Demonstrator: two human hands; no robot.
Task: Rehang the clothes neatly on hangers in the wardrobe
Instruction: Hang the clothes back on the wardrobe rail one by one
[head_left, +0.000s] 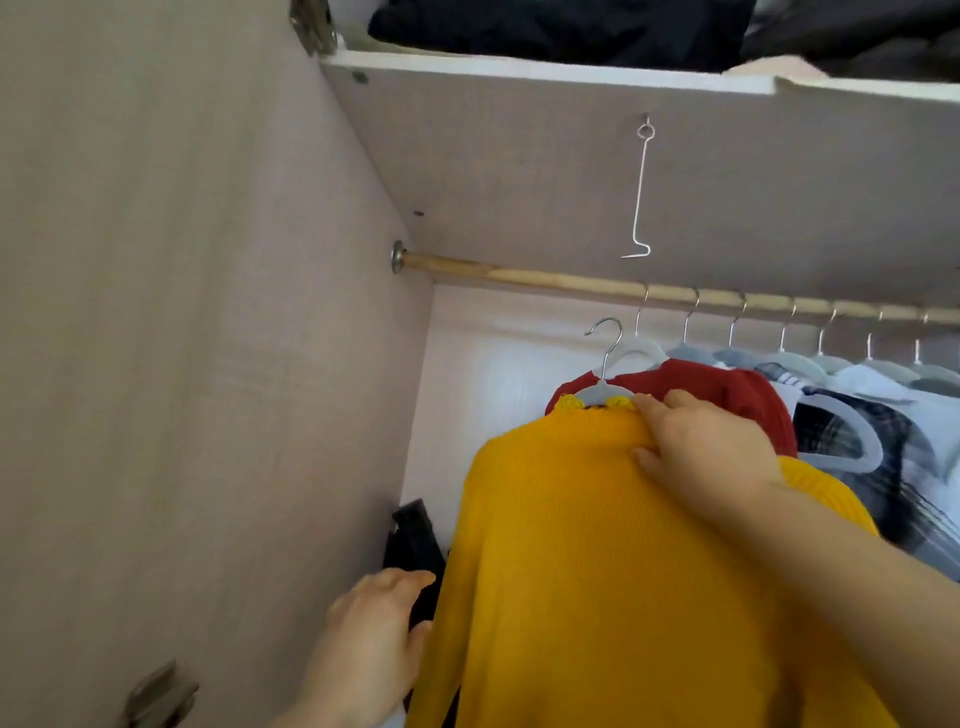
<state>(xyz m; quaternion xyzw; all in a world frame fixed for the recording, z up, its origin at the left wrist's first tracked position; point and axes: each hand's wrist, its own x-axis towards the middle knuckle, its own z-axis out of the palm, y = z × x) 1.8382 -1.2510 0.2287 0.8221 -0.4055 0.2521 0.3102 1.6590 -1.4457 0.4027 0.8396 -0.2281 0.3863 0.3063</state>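
A yellow knit sweater (597, 561) hangs on a grey hanger (602, 387) whose metal hook sits below the wooden rod (545, 278), not on it. My right hand (706, 452) grips the sweater's shoulder and the hanger beneath it, near the neck. Lower left, my left hand (374, 634) is at the sweater's left edge with relaxed fingers, holding nothing that I can see. Behind the sweater a red garment (737, 389) hangs on the rod.
Several more hangers with white, grey and dark striped clothes (883, 415) fill the rod to the right. The rod's left stretch is bare. A wire hook (640, 192) dangles from the shelf above. Dark clothes (571, 28) lie on the top shelf. A black item (413, 545) hangs by the left wall.
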